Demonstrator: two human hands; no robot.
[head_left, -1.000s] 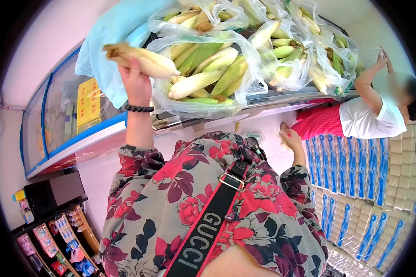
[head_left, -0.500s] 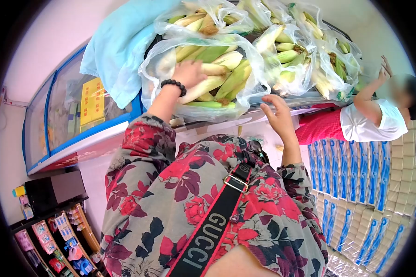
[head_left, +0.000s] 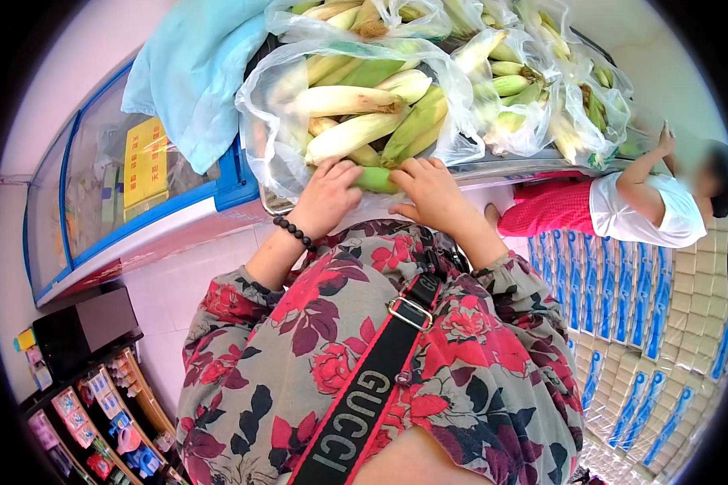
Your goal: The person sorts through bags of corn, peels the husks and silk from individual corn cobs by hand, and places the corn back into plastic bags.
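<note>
I have the left hand (head_left: pixel 329 196) and right hand (head_left: pixel 435 194) gripping a green cob (head_left: pixel 375 180), one at each end, near the front of the bag (head_left: pixel 260 121)

Left hand (head_left: pixel 329 194), dark bead bracelet (head_left: pixel 294 232) at its wrist, and right hand (head_left: pixel 434 191) have fingers curled over opposite ends of a green corn ear (head_left: pixel 375 180) at the near side of an open clear plastic bag (head_left: pixel 256 121). Paler ears (head_left: pixel 348 101) lie just beyond, inside the bag. Light-blue cloth (head_left: pixel 194 81) drapes over a blue-framed case (head_left: pixel 237 174), left; person in white top (head_left: pixel 643 208), far right.
</note>
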